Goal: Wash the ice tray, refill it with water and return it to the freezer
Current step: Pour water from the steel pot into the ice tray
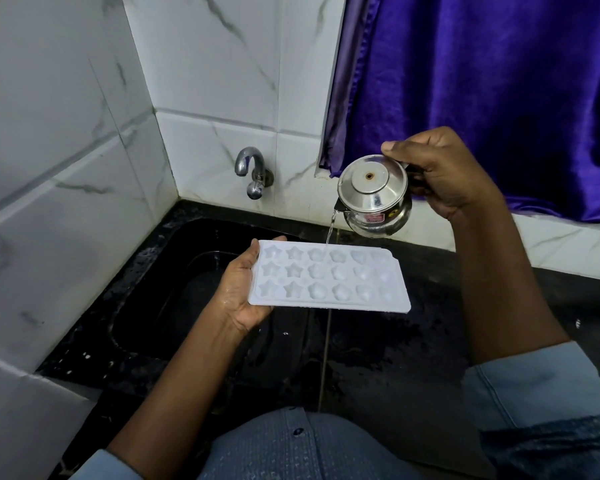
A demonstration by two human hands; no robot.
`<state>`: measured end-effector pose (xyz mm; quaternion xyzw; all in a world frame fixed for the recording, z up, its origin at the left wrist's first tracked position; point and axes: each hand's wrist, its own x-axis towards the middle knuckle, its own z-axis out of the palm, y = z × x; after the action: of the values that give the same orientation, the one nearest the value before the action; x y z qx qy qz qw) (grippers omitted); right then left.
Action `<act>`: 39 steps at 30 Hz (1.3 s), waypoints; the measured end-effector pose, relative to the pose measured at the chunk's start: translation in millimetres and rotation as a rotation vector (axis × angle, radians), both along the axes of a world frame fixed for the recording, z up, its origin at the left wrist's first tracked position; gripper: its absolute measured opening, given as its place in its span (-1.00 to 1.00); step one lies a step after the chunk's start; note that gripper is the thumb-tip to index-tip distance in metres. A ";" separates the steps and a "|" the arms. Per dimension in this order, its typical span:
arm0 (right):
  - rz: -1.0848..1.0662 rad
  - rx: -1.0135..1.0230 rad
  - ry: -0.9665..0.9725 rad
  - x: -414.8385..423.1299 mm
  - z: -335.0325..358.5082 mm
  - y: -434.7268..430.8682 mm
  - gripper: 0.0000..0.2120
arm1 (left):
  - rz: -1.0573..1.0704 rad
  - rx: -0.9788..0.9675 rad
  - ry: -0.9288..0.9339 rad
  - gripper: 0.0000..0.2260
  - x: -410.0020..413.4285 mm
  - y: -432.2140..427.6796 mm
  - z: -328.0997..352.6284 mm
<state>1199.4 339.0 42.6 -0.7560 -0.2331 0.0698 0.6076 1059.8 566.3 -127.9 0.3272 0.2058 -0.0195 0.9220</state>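
Blue shirt cloth [291, 445] fills the near edge, and both forearms reach away from it. The left hand [238, 289] grips the white ice tray [329, 278] by its left short edge, thumb on the rim, fingers hidden beneath. It holds the tray level in the air above the right rim of the black sink [160, 265]. The right hand [444, 174] is closed round the handle of a tilted steel jug [374, 199], thumb pressed on the lid. A thin stream of water [330, 230] falls into the tray's far row. Wet black counter [395, 358] lies open to the right. Tiled wall [66, 168] closes the left, with a tap [252, 171] and purple curtain [499, 81] at the far side.
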 end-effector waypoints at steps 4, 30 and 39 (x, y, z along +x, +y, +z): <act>-0.001 0.000 0.001 -1.3 -0.5 -0.1 -0.75 | -0.003 0.003 -0.001 -0.57 -0.3 -0.2 -0.6; 0.003 -0.012 0.008 -4.4 1.7 -18.3 -0.50 | 0.009 0.006 0.014 -0.58 -1.7 4.8 -4.7; -0.004 -0.015 -0.007 -6.8 1.8 -21.5 -0.50 | 0.001 0.041 0.019 -0.57 -0.3 4.9 -8.1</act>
<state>1192.6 317.4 44.3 -0.7611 -0.2334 0.0678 0.6013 1059.5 571.3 -136.0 0.3459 0.2150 -0.0177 0.9132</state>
